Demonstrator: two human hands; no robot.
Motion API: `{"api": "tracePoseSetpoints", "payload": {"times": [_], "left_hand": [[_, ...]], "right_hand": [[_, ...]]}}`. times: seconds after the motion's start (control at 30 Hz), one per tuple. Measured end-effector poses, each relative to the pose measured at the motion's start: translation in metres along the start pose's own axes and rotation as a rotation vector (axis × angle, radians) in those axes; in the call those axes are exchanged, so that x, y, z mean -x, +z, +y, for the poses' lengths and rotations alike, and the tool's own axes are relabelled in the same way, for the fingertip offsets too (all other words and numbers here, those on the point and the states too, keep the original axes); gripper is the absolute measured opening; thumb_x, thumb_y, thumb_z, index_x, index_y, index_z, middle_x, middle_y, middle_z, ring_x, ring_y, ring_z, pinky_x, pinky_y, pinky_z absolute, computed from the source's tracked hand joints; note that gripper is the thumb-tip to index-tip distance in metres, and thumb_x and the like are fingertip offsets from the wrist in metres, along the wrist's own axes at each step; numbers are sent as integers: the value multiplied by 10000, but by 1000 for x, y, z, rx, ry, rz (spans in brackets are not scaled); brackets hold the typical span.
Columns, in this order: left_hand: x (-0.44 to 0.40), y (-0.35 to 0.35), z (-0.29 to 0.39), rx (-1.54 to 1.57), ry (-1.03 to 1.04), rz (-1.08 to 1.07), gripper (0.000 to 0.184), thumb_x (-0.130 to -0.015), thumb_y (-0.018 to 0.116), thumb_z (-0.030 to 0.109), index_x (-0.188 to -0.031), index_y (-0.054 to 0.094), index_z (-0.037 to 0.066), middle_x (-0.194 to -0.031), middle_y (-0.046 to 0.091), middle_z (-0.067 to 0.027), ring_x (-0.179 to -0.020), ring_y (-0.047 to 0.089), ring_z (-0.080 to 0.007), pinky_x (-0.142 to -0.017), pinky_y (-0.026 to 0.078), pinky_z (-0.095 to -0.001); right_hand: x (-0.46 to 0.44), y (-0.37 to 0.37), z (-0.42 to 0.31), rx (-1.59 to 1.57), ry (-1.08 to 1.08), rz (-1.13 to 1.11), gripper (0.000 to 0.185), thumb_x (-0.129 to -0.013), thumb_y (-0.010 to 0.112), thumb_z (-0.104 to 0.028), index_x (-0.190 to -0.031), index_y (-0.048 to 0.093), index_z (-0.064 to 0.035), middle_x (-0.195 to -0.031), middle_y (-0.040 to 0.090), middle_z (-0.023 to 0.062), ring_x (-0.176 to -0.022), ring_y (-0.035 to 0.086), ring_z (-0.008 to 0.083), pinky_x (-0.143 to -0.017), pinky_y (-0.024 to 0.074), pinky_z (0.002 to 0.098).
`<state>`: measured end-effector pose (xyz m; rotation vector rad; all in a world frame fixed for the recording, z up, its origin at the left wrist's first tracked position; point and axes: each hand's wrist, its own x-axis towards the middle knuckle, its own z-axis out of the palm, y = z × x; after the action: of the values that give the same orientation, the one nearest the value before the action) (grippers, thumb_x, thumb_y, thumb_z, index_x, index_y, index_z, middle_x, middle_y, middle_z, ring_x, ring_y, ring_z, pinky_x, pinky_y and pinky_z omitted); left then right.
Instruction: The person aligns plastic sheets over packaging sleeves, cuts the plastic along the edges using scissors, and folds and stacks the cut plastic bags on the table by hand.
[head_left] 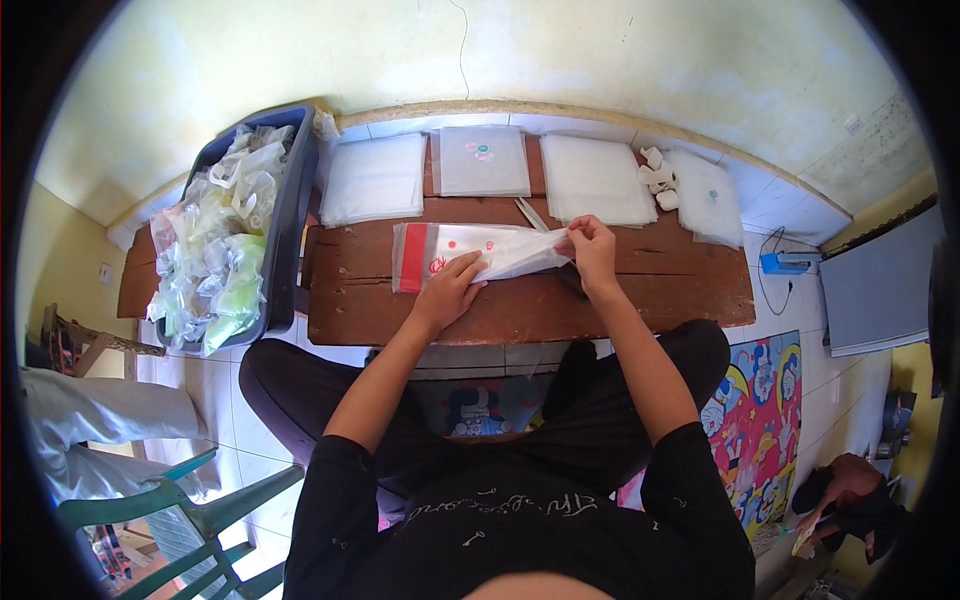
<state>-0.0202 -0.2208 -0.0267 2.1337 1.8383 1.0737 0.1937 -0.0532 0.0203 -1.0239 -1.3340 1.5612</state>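
A plastic bag bundle with red printing and a red band at its left end lies on the brown wooden table. My left hand rests on the middle of the bundle, fingers spread. With its fingers pinched, my right hand holds the bundle's right end, slightly raised. Scissors lie just behind the bundle, and a dark object, partly hidden, is beneath its right end. Behind are stacks of clear bags, one at the left and one at the right.
A dark tub full of crumpled plastic bags stands at the left. White rolled pieces and another bag stack are at the back right. A green chair is at lower left; a person is at lower right.
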Motion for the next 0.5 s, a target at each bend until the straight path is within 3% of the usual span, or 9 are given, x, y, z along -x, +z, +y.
{"api": "tracePoseSetpoints", "payload": {"times": [0.13, 0.23, 0.5], "left_hand": [[0, -1, 0, -21, -7, -12, 292, -887, 659, 150, -1154, 610, 41, -1295, 579, -163, -1188, 561, -335, -999, 468, -415], [2, 2, -3, -9, -1, -11, 268, -885, 653, 127, -1135, 623, 36, -1294, 581, -159, -1190, 561, -330, -1003, 466, -414], [4, 4, -5, -30, 2, 25, 239, -858, 646, 63, -1095, 646, 29, -1271, 602, -153, -1188, 570, -326, -1006, 471, -406]], "right_hand": [[-5, -6, -14, -5, -126, -1, 105, -983, 471, -29, -918, 552, -20, -782, 561, 22, -616, 648, 139, -610, 587, 281], [-6, -8, -14, -111, -77, -25, 119, -1002, 447, -44, -936, 545, -29, -818, 547, 24, -626, 629, 125, -611, 583, 289], [-24, -34, -55, -185, -259, 129, 90, -996, 468, -44, -955, 546, -58, -805, 543, 24, -657, 614, 144, -646, 587, 361]]}}
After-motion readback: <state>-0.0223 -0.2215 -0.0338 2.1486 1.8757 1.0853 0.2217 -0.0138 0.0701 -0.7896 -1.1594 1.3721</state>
